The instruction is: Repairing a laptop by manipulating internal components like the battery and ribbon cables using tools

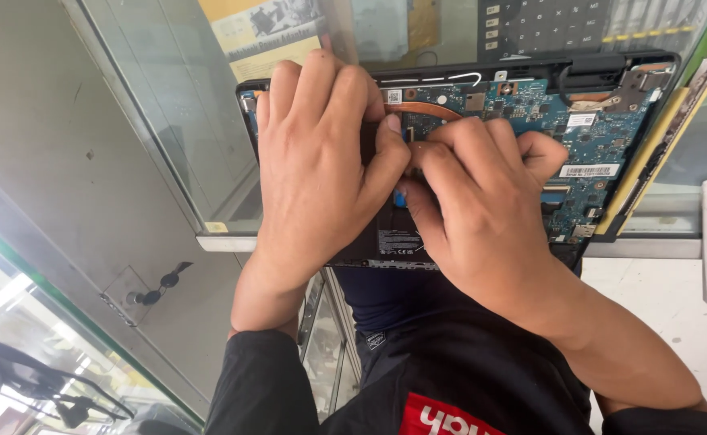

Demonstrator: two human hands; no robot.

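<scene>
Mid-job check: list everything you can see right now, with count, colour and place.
Laptop: one, black shell opened, on the glass counter, under both hands.
Circuit board: one, blue-green, inside the laptop.
Copper pipe: one, copper, curving across the board's top.
Black panel: one, black, laptop's near edge, between the hands.
Glass counter: one, clear, metal-edged, beneath the laptop.
Keypad: one, dark, top edge behind the laptop.
Paper: one, yellow, under the glass, top left.
Keys: small dark bunch, in the cabinet lock, lower left.
Left hand: on the laptop, thumb pressing at centre.
Right hand: fingertips pinching beside the left thumb.
</scene>
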